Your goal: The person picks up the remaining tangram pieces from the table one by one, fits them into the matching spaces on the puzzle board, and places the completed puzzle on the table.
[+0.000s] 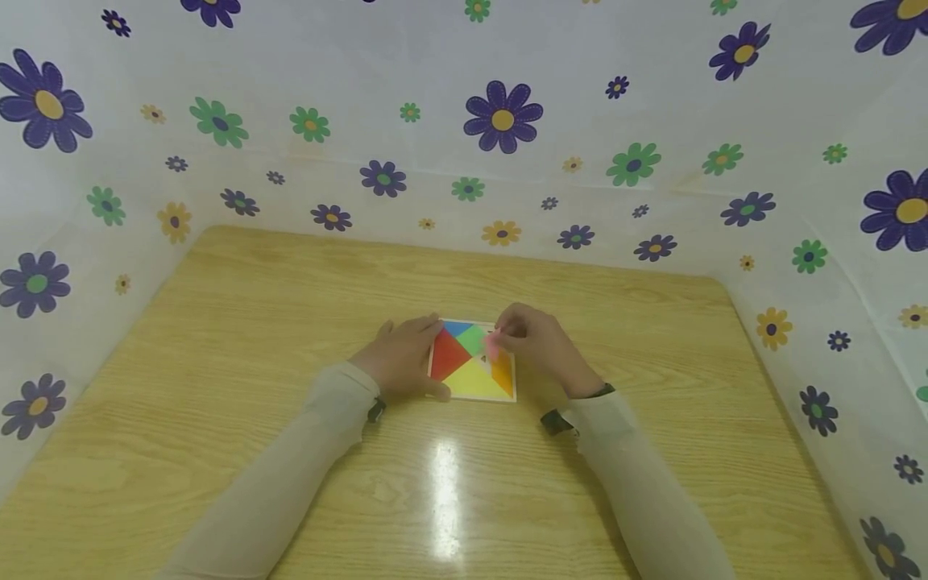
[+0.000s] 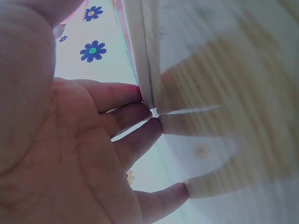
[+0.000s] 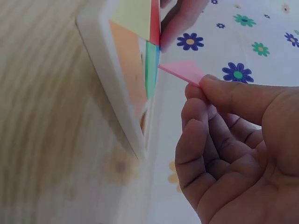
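A tangram puzzle in a pale frame (image 1: 478,399) lies flat on the table. Seated in it are a red triangle (image 1: 447,354), a yellow triangle (image 1: 474,383), a blue piece (image 1: 457,327), a green piece (image 1: 471,339) and an orange piece (image 1: 503,377). My right hand (image 1: 540,345) pinches a pink tangram piece (image 3: 183,71) between thumb and forefinger, held just above the frame's uncovered upper right part. Along the frame's left side rests my left hand (image 1: 399,362), its fingers fairly straight, with fingertips (image 2: 147,112) touching the edge and tabletop.
The wooden table (image 1: 290,290) has a glossy surface with a bright light reflection (image 1: 445,499) toward the front. White cloth (image 1: 348,97) printed with flowers walls the back and both sides. Each wrist wears a dark band (image 1: 557,421).
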Available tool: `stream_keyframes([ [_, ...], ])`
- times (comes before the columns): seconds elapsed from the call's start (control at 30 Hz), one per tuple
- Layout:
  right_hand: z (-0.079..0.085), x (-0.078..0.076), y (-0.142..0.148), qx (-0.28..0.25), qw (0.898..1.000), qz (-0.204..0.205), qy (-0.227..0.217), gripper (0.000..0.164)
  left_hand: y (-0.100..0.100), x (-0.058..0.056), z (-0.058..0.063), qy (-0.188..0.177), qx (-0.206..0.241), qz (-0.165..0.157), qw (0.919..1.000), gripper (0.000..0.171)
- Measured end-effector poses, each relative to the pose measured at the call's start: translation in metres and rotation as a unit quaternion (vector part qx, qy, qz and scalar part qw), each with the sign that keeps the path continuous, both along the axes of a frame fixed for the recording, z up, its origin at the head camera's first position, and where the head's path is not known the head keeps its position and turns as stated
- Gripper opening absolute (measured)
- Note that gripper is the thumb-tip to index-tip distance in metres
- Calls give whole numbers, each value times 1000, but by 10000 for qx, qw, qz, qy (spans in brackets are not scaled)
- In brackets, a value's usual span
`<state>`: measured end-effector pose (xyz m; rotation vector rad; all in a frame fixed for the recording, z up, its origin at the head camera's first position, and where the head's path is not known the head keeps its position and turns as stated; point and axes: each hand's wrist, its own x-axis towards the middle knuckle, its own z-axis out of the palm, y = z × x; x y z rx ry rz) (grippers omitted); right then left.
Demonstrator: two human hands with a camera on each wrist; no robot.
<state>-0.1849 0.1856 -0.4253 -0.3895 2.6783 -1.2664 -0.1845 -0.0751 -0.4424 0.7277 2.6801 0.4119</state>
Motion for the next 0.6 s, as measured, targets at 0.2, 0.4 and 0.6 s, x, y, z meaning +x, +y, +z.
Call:
stream_keyframes([
  [0.2, -9, -1, -4, 101, 9998, 144, -138, 8, -1, 1, 1, 10, 10, 2, 10000, 114],
  [0.4, -15, -3, -5, 196, 9991, 223, -294, 9, -1, 0, 1, -21, 18, -25, 10000, 114],
  [0.6, -16, -2, -7, 298, 9985, 171, -432, 11, -2, 0, 1, -57, 24, -30, 10000, 114],
])
